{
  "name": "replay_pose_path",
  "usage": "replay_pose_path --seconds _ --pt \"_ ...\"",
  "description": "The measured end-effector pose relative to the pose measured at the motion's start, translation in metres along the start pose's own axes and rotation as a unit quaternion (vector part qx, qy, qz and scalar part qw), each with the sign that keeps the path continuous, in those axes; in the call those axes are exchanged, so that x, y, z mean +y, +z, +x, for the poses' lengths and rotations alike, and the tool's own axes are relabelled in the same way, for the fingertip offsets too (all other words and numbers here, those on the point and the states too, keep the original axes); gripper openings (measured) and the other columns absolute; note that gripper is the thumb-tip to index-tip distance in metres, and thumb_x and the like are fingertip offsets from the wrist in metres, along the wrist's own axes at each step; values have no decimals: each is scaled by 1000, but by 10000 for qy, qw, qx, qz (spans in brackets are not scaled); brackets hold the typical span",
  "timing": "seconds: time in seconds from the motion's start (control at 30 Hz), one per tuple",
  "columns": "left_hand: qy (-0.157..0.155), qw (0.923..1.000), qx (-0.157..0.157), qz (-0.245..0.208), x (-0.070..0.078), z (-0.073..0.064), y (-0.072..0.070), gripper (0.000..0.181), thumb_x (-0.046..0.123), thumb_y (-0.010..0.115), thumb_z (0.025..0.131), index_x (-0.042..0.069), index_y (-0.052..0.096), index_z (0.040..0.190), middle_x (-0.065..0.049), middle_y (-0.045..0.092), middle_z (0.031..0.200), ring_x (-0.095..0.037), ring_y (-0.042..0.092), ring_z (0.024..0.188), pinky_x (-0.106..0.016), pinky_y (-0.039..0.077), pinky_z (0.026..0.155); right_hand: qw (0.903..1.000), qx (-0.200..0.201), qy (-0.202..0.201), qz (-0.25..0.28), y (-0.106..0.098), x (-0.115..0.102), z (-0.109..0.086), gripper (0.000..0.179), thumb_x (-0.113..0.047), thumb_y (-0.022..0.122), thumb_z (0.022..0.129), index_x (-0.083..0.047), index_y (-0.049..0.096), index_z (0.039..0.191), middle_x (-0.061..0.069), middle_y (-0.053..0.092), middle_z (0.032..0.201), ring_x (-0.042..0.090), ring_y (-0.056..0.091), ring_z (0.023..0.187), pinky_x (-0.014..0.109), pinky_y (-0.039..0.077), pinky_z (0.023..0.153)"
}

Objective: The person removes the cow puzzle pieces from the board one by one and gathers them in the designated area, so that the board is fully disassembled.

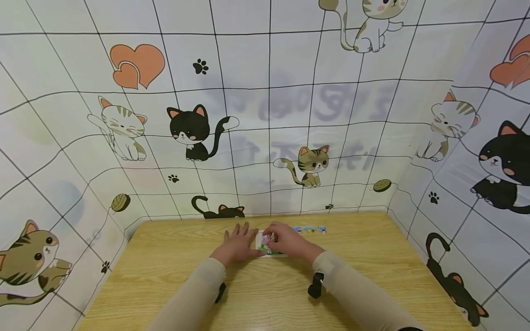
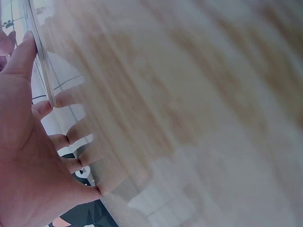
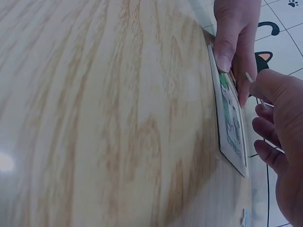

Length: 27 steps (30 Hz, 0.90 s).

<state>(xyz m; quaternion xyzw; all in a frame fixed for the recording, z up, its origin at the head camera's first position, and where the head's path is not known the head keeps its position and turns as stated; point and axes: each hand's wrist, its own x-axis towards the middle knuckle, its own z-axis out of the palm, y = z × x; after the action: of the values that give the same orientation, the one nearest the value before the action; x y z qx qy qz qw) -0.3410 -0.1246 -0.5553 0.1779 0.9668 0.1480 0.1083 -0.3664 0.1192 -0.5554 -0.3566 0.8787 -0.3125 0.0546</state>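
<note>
A white-bordered picture board (image 1: 259, 239), which looks like a jigsaw puzzle, lies flat on the wooden table with pink and green artwork inside. My left hand (image 1: 237, 246) is spread at its left side, the thumb resting on the border. Over the board, my right hand (image 1: 288, 240) pinches a thin flat piece (image 3: 250, 77) between thumb and fingertips, seen nearly edge-on in the right wrist view. The hand hides part of the artwork. In the left wrist view the board's edge (image 2: 43, 61) runs beside the left thumb, and the other fingertips touch the tabletop.
Several small colourful pieces (image 1: 310, 229) lie in a row just right of the board, near the table's back edge. The wooden table (image 1: 265, 294) meets a cloth backdrop (image 1: 256, 184) with a cat print behind and on both sides.
</note>
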Motion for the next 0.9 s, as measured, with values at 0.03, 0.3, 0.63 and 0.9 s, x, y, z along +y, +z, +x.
replay_pose_path --seconds 0.03,0.3,0.63,0.9 --pt "-5 10000 -5 4 0 0 0 93 72 68 101 22 39 174 -21 19 182 -52 15 166 -83 14 124 10000 4 21 67 -2 0 -1 30 -12 76 104 -12 75 134 -2 66 119 7 64 88 31 58 78" --pt "-20 10000 2 -23 0 1 1 94 72 69 100 22 39 174 -22 20 182 -52 14 166 -83 13 124 9998 162 -3 126 -11 2 -9 29 -10 76 104 -10 76 133 -2 66 119 10 60 90 30 57 75" --pt "51 10000 27 -36 -4 4 5 95 73 69 100 22 39 174 -22 19 182 -53 14 166 -83 13 124 9993 366 -75 82 -23 5 -24 28 -8 80 102 -8 77 130 0 68 114 12 63 90 31 57 76" --pt "6 10000 28 -64 -4 4 6 96 73 69 99 23 38 174 -22 18 182 -53 13 167 -83 11 124 9990 359 -43 272 -32 5 -38 28 -3 76 103 -3 76 131 7 68 116 15 63 91 33 57 77"
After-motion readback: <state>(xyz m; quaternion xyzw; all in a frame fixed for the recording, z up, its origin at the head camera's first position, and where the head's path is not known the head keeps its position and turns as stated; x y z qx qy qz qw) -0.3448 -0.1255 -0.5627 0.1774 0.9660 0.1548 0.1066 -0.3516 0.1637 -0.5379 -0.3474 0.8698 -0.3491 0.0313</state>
